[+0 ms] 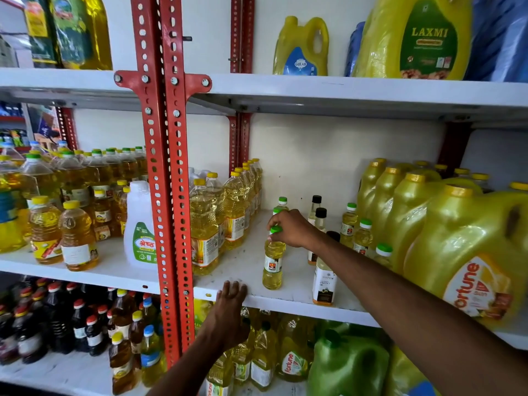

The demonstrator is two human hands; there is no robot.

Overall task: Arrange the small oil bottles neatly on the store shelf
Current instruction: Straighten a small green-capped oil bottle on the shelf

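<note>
The right hand (290,228) is closed over the green cap of a small oil bottle (273,260), which stands upright on the middle shelf (245,258), out in the bare patch between the row of tall yellow-capped bottles (204,224) and the other small ones. The left hand (230,302) lies flat and open against the shelf's front lip, gripping nothing, apparently for balance.

The main risk, as it looks from here, is the grip itself: a bottle held only by its cap can swing or tip when it is slid or lifted, and it stands fairly near the front edge. The forearm also reaches across a cluster of loose items (the black-capped bottles (320,215) and the white-labelled bottle (324,284) at the front edge), so a careless pull back could knock one over or off the shelf. The remaining green-capped small bottles (363,235) stand crowded against the big yellow jugs (463,252), leaving little room to reach in cleanly.

Some things cannot be made out. The arm hides part of the black-capped group, so its count is unclear. At least one green cap (282,200) shows behind the right hand, its body mostly hidden. The small labels are too blurred to read, and the jugs are cut off at the right.
</note>
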